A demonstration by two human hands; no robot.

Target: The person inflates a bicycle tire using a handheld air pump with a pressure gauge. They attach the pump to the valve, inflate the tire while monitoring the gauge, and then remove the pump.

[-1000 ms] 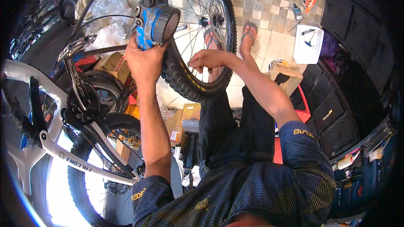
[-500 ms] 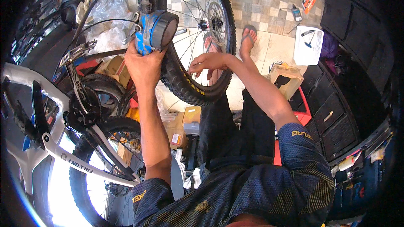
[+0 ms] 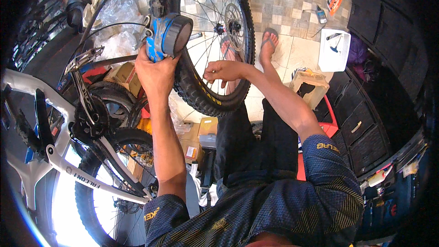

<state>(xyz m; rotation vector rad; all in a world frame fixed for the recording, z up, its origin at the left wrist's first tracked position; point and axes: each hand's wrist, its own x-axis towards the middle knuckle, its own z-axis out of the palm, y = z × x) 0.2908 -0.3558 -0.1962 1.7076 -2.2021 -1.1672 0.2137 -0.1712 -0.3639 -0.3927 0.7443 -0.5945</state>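
A mountain bike wheel with a knobby black tire [image 3: 208,97] stands in front of me, its spokes and brake disc [image 3: 234,26] showing. Left of the tire, my left hand [image 3: 155,71] is closed round the lower end of a scuffed blue housing with a round black cap [image 3: 177,35]; its thumb and fingers are partly hidden behind it. My right hand [image 3: 222,71] reaches over the wheel's near part. Its fingers are curled into a pinch at the inner side of the rim; what lies between the fingertips is too small to tell.
A white bike frame [image 3: 59,162] with a rear wheel [image 3: 91,201] stands at left, beside loose tires and cardboard boxes [image 3: 123,77]. A white tray [image 3: 335,49] with tools lies on the floor at right, near black drawers [image 3: 359,123] and an open wooden box [image 3: 308,87].
My right hand's fingers have gone from loosely spread to curled together near the rim. The wheel has turned slightly. My left hand keeps its grip on the blue housing.
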